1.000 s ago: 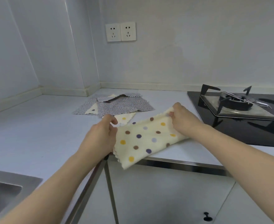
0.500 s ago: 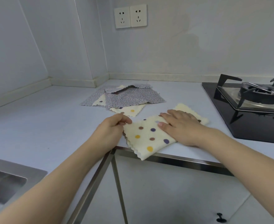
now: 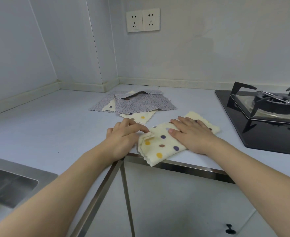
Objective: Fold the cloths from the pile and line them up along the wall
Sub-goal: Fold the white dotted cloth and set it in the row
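A cream cloth with coloured dots [image 3: 159,146] lies folded on the pale counter [image 3: 43,132], its near corner hanging over the front edge. My right hand [image 3: 192,134] presses flat on its middle with straight fingers. My left hand [image 3: 123,135] pinches the cloth's left corner, which is lifted and curled. Behind them lies the pile [image 3: 137,103]: grey flowered cloths spread flat, with a cream dotted cloth [image 3: 139,117] poking out underneath at the front.
A black gas hob [image 3: 264,115] with a burner grate fills the right of the counter. A steel sink [image 3: 9,183] sits at the lower left. Two wall sockets [image 3: 142,20] are above the corner. Cabinet doors [image 3: 183,202] lie below the counter edge.
The dotted cloth went from held up in the air to lying on the counter. My right hand now presses it flat, and my left hand has lifted its left corner.
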`<state>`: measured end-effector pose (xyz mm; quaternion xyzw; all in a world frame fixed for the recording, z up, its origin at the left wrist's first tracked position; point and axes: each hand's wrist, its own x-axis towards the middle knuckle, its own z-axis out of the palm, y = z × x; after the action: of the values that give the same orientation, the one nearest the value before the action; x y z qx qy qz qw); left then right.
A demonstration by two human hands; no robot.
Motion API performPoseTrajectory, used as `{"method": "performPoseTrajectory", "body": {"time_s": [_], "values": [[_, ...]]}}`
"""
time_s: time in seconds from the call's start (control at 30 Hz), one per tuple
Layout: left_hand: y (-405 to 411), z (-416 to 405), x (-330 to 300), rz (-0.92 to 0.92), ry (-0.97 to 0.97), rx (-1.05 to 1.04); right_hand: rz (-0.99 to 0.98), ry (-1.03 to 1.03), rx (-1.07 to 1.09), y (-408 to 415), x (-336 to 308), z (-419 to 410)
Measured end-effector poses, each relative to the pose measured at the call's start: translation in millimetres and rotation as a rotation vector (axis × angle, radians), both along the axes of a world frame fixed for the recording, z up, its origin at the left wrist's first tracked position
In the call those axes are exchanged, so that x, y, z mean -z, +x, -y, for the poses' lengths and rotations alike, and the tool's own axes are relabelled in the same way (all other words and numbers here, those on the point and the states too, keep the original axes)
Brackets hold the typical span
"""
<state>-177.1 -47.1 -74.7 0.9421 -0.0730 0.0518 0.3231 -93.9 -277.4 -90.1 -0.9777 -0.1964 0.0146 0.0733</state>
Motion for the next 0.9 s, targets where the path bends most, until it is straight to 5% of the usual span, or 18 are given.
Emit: {"method": "performPoseTrajectory", "body": {"time_s": [0.27,0.9], "values": [[-0.5,-2.2,2.9,0.039,-0.005,0.054,0.014,0.012,0.007,-0.6,-0.3,-0.7],[9.7,-1.7,7.2,0.072,0.069,-0.308,0.020,0.039,0.009,-2.7,-1.7,0.0]]}}
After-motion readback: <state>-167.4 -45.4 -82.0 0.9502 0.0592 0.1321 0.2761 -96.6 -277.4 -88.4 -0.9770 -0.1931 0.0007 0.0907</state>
